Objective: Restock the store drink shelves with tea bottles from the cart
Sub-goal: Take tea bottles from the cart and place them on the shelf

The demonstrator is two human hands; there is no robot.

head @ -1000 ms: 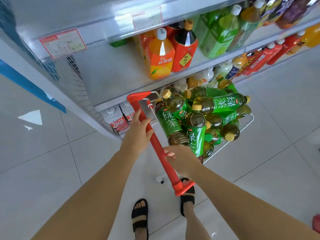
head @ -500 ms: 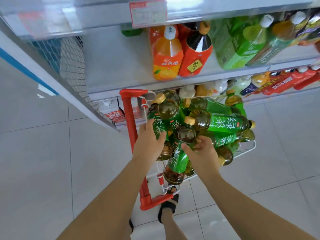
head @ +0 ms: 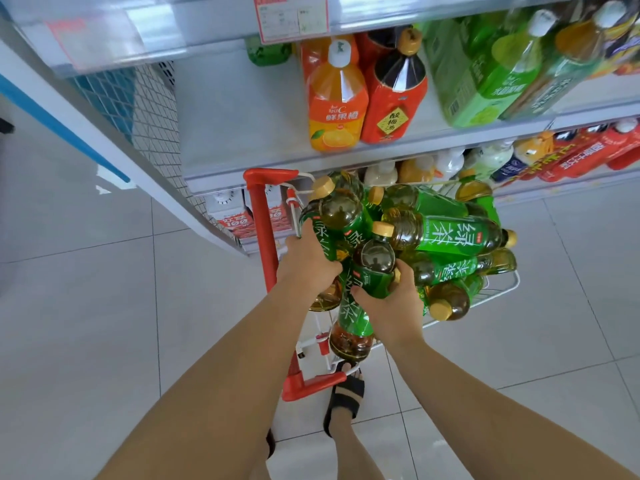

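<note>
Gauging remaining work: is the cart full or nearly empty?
Full: green tea bottles are heaped above the wire rim of the cart, several lying sideways on top.

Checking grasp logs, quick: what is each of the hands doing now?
Left hand: grips a tan-capped green-labelled plastic tea bottle.
Right hand: grips the neighbouring green-labelled plastic tea bottle.

Bright, soft, even light fills the scene, and shadows are weak and diffuse. The pale floor [head: 86, 306] carries a mild sheen. Glare whitens the clear price strip [head: 104, 39] along the upper edge, washing out its labels. The tea bottles [head: 446, 237] in the middle are sharp, with small highlights. Wide-angle distortion bends the shelf [head: 242, 133] lines, and the large green bottles [head: 485, 64] at upper right look smeared and soft.
</note>
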